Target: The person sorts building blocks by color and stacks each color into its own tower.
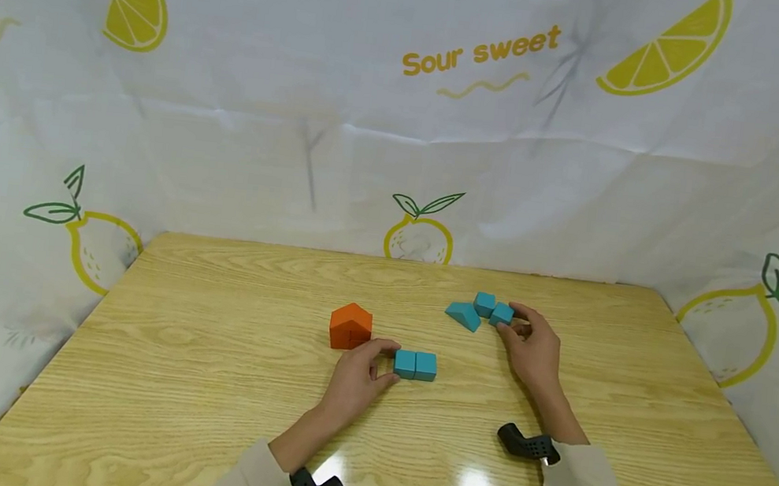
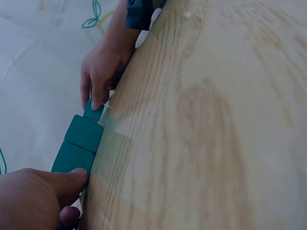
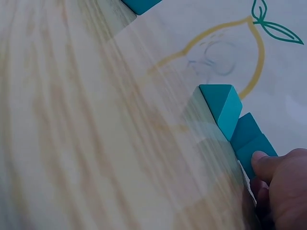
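Observation:
Two blue cubes stand side by side near the middle of the table, and my left hand (image 1: 356,376) pinches the left cube (image 1: 404,364) between thumb and fingers. The right cube (image 1: 425,366) touches it. Farther back on the right, my right hand (image 1: 533,352) pinches another blue cube (image 1: 501,315), its thumb on the near side. One more blue cube (image 1: 484,304) sits against that one. Beside it lies a blue triangular block (image 3: 221,108). In the left wrist view, the left thumb (image 2: 72,181) presses the nearest blue cube.
An orange house-shaped group of blocks (image 1: 350,328) stands just behind my left hand. The wooden table (image 1: 218,383) meets a white cloth (image 1: 261,174) printed with lemons at its back and sides.

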Action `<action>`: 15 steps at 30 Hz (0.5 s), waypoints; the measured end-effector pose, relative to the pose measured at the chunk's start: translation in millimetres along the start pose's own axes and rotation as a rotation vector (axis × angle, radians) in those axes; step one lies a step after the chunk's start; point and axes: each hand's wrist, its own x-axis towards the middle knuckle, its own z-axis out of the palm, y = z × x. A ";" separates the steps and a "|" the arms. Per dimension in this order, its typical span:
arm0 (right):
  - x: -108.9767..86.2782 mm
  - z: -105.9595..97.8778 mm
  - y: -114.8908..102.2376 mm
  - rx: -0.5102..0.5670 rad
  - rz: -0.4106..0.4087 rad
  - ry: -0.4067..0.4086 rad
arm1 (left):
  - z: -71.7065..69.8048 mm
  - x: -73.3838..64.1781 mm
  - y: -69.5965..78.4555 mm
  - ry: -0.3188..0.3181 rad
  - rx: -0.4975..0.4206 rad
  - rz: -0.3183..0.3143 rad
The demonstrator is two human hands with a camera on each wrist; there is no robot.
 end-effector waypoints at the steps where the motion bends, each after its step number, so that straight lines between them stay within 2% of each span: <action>1: -0.2 -0.1 0.3 0.001 -0.006 0.004 | 0.0 0.1 0.1 0.000 0.000 0.000; 15: -3.2 1.8 1.4 0.026 -0.074 0.080 | -0.8 0.1 1.0 -0.003 0.004 -0.001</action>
